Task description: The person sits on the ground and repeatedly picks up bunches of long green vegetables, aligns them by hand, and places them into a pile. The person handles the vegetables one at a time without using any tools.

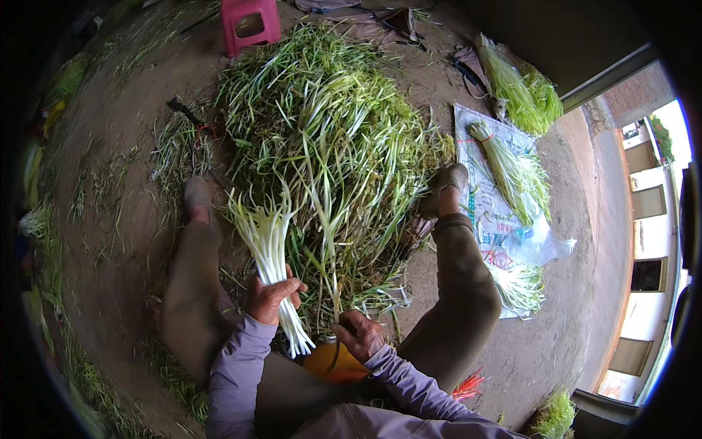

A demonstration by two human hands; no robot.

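My left hand [274, 294] is closed around a bunch of pale chive-like stalks [270, 247], their white ends pointing down towards my lap. To its right, my right hand [360, 333] has its thumb and fingers drawn together at the lower end of a long stalk [330, 247]; the grip itself is partly hidden. A large heap of loose green and yellowish leaves and stalks [329, 120] lies between my feet. Below the hands, between my thighs, is an orange-yellow object [332, 359], partly covered by my right hand and its sleeve.
A printed woven sack [466, 126] at the right carries a tied bundle [507, 164], a clear plastic bag [540, 241] and more stalks [518, 285]. Further bundles [515, 88] lie beyond it. A pink stool [251, 38] stands behind the heap. Red ties [468, 386] lie beside my right thigh.
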